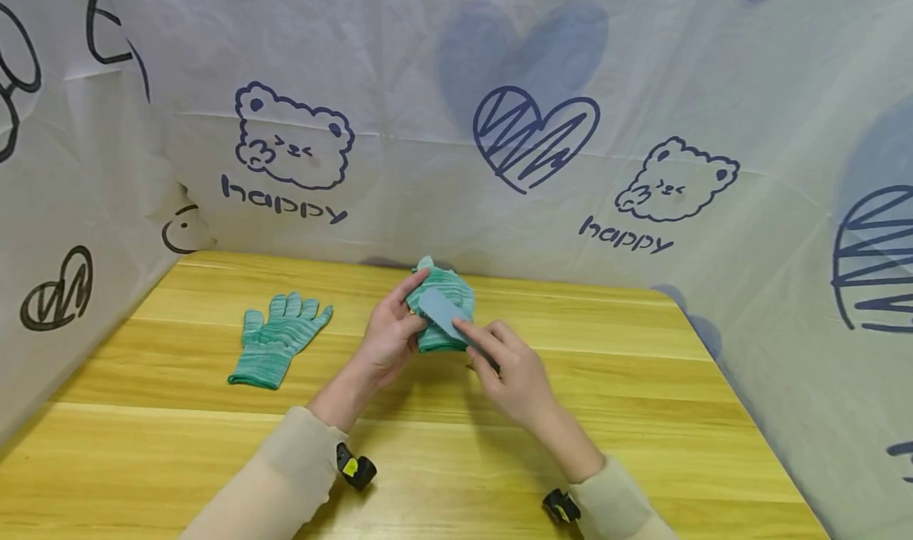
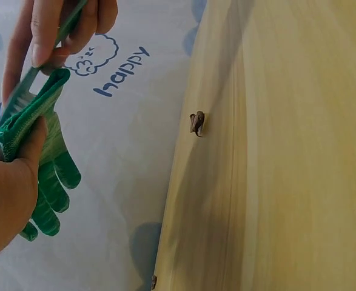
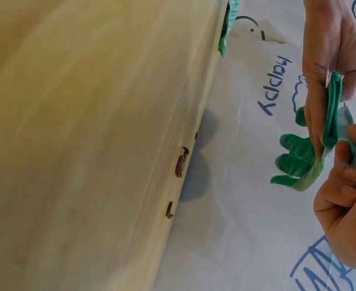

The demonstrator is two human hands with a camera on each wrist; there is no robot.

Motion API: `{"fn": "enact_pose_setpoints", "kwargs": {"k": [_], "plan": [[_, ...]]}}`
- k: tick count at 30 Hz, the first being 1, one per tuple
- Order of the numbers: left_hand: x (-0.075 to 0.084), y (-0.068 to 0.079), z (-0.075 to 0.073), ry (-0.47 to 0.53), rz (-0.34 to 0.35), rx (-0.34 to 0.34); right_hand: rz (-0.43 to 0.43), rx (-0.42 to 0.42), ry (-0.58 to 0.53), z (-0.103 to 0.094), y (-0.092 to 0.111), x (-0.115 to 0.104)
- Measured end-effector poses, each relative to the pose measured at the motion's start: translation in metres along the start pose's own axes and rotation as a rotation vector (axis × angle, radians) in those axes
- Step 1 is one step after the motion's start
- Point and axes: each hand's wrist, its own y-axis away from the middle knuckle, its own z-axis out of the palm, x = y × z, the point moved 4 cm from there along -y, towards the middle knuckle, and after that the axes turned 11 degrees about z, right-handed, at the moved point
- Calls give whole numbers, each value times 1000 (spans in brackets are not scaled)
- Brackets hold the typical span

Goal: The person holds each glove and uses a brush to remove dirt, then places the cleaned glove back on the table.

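Note:
My left hand point(image 1: 388, 338) holds up a green striped knit glove point(image 1: 445, 342) by its cuff, thumb on one side and fingers on the other. In the left wrist view the glove's fingers point(image 2: 50, 200) hang down. A pale blue brush point(image 1: 442, 312) lies across the glove's face, and my right hand point(image 1: 517, 373) grips its handle. Whitish bristles point(image 2: 23, 102) meet the cuff area in the left wrist view. A matching glove point(image 1: 274, 346) lies flat on the table to the left, fingers pointing away.
Small dark brown bits point(image 3: 181, 163) lie on the wooden table point(image 1: 642, 413), near its far edge in the wrist views. A white sheet point(image 1: 399, 64) with printed bears and hearts hangs behind the table and along its sides.

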Motion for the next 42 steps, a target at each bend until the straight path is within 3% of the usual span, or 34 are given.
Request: {"fn": "enact_pose_setpoints", "kwargs": {"k": [12, 27, 37, 42], "plan": [[-2, 2, -1, -47, -2, -7, -7, 32, 60, 0, -1, 4], [-1, 1, 3, -21, -17, 16, 30, 117, 67, -9, -4, 10], [3, 0, 3, -7, -22, 18, 62, 149, 68, -14, -5, 15], [5, -1, 2, 4, -13, 22, 125, 178, 69, -19, -7, 21]]}}
